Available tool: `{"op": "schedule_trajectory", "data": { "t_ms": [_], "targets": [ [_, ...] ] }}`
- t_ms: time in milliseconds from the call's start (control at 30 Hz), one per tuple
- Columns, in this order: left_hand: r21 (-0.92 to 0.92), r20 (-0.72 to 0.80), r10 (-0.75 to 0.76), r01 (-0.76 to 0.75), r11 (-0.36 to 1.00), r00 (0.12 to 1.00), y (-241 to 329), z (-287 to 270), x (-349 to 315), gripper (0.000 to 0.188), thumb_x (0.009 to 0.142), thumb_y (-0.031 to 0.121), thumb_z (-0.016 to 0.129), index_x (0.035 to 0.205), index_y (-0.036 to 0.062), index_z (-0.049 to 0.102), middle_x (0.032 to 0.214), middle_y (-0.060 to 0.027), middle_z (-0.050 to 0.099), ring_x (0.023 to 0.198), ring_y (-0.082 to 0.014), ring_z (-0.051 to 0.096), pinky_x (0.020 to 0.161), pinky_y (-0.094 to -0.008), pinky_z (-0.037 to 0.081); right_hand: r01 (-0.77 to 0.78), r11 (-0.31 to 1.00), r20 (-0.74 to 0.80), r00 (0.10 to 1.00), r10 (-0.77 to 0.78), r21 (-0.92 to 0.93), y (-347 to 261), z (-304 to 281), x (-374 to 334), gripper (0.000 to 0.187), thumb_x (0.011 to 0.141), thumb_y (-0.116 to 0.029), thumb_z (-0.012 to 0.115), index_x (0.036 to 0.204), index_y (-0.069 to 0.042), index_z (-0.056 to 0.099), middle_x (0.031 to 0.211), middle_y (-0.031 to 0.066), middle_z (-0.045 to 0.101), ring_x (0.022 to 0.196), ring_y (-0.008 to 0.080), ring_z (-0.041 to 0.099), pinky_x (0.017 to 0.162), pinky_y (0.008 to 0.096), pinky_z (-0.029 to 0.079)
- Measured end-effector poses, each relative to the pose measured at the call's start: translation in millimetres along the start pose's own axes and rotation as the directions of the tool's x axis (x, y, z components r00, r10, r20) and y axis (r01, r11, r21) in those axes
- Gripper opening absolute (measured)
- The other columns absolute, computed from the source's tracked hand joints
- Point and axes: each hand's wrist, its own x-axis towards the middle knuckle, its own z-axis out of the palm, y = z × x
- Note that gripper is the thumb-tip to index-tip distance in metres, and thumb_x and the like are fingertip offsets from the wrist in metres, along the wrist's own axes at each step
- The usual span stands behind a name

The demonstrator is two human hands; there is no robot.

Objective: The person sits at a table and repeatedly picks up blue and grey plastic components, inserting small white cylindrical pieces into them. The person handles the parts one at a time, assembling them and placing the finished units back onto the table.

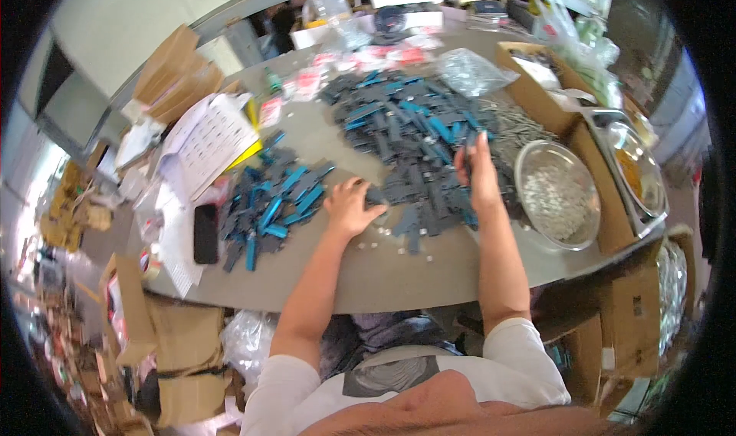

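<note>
My left hand [349,208] is over the middle of the table, its fingers and thumb curled around a dark grey plastic piece [375,196]. To the right, my right hand [481,177] is at the edge of a big pile of dark grey and blue flat plastic pieces [406,122]. Its fingers are bent together, with something dark between them that I cannot make out. A smaller heap of similar pieces [272,206] lies to the left of my left hand. Several tiny white bits [376,245] are scattered on the table near my left wrist.
A round metal bowl of small whitish parts [557,195] stands right of my right hand, beside grey screw-like parts [521,126] and a cardboard tray [606,183]. On the left lie a black phone [205,234] and printed sheets [211,141]. A clear plastic bag [471,72] sits behind the pile.
</note>
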Motion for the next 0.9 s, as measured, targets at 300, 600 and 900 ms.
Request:
{"op": "schedule_trajectory", "data": {
  "t_ms": [300, 600, 900],
  "targets": [
    [-0.037, 0.01, -0.022, 0.022, 0.999, 1.0, -8, 3, 0, 0.067, 0.072, 0.05, 0.072, 0.127, 0.0163, 0.055, 0.14, -0.004, 0.041, 0.13, -0.033, 0.032, 0.102, -0.0592, 0.025, -0.047, 0.9, 0.01, 0.999, 0.047, 0.433, 6, 4, 4, 0.015, 0.088, -0.025, 0.041, 0.1, -0.016, 0.045, 0.057, 0.0, 0.035, 0.043, 0.0119, 0.028, 0.041, 0.0276, 0.022],
    [-0.042, -0.063, 0.018, -0.021, 0.999, 0.998, -9, 7, -1, 0.066, 0.071, 0.047, 0.073, 0.125, 0.0139, 0.055, 0.136, -0.0051, 0.044, 0.128, -0.0338, 0.034, 0.099, -0.0583, 0.027, 0.083, 0.848, 0.046, 0.991, -0.125, 0.523, 14, 25, -14, 0.04, 0.08, -0.004, 0.043, 0.112, -0.021, 0.027, 0.097, 0.0054, 0.042, 0.045, 0.0132, 0.032, 0.041, 0.0279, 0.025],
    [-0.283, -0.179, 0.198, -0.244, 0.928, 0.964, 5, 5, -5, 0.061, 0.081, 0.039, 0.069, 0.129, 0.005, 0.051, 0.129, -0.014, 0.051, 0.118, -0.0332, 0.046, 0.098, -0.0475, 0.036, 0.056, 0.897, 0.235, 0.956, -0.174, 0.438, 37, 52, -29, 0.031, 0.088, -0.004, 0.04, 0.111, -0.018, 0.027, 0.093, 0.0074, 0.039, 0.051, 0.01, 0.034, 0.044, 0.0239, 0.027]
  ]
}}
